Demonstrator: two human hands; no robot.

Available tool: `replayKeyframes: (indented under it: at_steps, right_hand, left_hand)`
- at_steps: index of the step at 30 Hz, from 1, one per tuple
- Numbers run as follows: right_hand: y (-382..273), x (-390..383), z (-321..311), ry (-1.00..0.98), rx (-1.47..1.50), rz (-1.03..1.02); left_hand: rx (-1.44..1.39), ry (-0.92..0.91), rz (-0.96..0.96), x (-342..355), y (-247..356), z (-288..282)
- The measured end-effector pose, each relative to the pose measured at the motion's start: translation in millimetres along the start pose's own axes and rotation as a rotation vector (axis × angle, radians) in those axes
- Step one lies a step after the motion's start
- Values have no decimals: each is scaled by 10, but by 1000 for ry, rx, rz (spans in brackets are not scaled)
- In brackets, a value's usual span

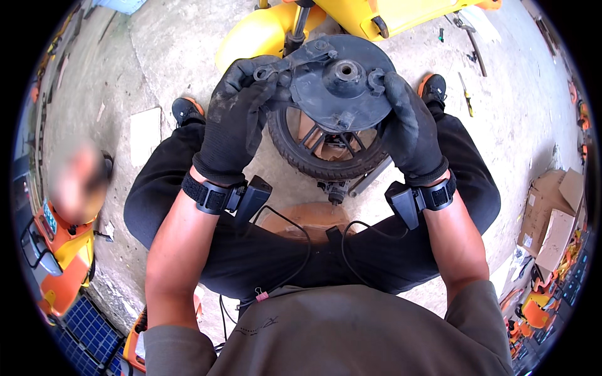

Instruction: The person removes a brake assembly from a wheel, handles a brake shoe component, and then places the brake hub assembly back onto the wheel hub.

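Note:
A round black brake plate point(351, 103) with a raised hub hole at its centre is held up between my two gloved hands. My left hand point(235, 119) is closed on its left side, around the lever arm that ends in a ring. Against the plate's right rim, my right hand point(412, 128) grips with the thumb side, its palm turned inward; the fingers behind are partly hidden. Below and partly covered by the plate is a spoked wheel with a black tyre point(307, 164), between my knees.
Yellow vehicle bodywork point(382, 17) and a yellow fender point(257, 36) lie ahead. A screwdriver point(466, 94) and a dark bar point(476, 50) rest on the concrete at the right. Cardboard boxes point(552, 213) stand farther right; an orange-yellow vehicle point(69, 257) is at the left.

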State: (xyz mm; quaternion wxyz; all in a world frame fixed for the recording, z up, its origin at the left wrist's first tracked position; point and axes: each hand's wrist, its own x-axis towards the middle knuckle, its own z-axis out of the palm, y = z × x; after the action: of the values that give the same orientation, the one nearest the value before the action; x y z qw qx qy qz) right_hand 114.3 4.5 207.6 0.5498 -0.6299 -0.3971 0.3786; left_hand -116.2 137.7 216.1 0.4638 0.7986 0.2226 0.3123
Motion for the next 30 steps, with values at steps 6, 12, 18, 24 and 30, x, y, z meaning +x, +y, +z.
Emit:
replayKeyframes:
  at_steps: [6,12,18,24,30]
  right_hand:
    - [199,85,-154,-90,-212,-273]
    - [246,88,-273,-73,-458,-390]
    - [-5,41,-254,7,-690,-713]
    - [100,70,-182,-10,-47,-161]
    - [10,64,-261,14,-475,-491]
  left_hand:
    - [432,22,122,52,187,-74]
    - [-290,-26,-461,243,491,-43]
    - [-265,-190,-141,199,365,-116]
    - [-443,-223,-262,225,459,-138]
    - [-608,-245,-412,232,393,-134]
